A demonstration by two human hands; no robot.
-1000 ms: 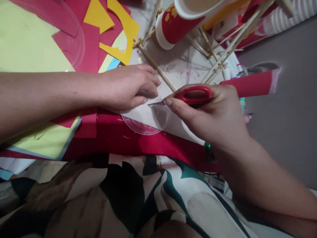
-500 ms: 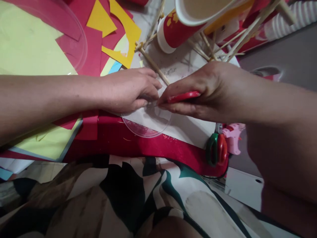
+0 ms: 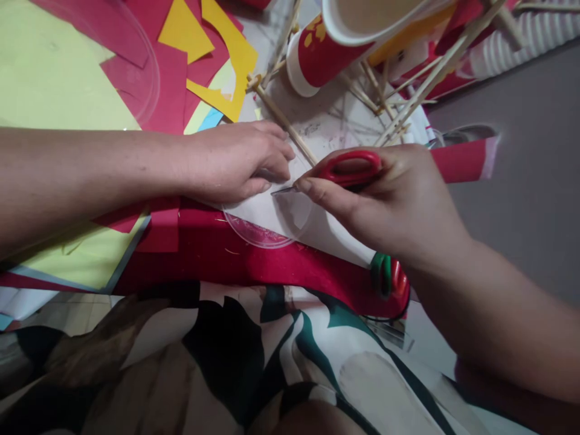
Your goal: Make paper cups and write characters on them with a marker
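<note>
My left hand [image 3: 235, 160] lies palm down with fingers curled, pressing on a clear round plastic lid [image 3: 267, 223] that rests on white paper at the table edge. My right hand [image 3: 385, 199] grips red-handled scissors [image 3: 348, 169] by the handle, forefinger stretched along the blade. The blade tip [image 3: 281, 191] touches the lid right beside my left fingertips.
Red, yellow and pale green paper sheets [image 3: 58, 78] cover the left of the table. A red paper cup [image 3: 317, 54] and a frame of wooden sticks [image 3: 399, 78] stand behind. Green-and-red scissors [image 3: 389, 278] lie at the table's near edge. A red paper roll [image 3: 462, 160] lies to the right.
My right hand has rolled back so the scissor handle faces up again and its wrist has dropped lower right. The blade tip stays at the lid. My left hand has not moved.
</note>
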